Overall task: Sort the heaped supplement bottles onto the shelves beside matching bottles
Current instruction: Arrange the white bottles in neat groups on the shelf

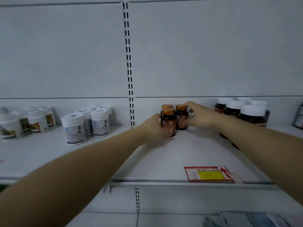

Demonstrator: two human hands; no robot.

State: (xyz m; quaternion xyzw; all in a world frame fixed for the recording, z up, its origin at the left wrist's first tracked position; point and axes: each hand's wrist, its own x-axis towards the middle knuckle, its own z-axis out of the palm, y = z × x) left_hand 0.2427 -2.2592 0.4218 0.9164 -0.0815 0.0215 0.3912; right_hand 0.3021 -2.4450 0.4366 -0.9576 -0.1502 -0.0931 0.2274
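Well back, hands [177, 119] around amber bottles [174, 118].

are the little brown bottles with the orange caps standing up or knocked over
Standing up: all three brown bottles have orange caps on top and bases on the shelf, held between the left hand and right hand.
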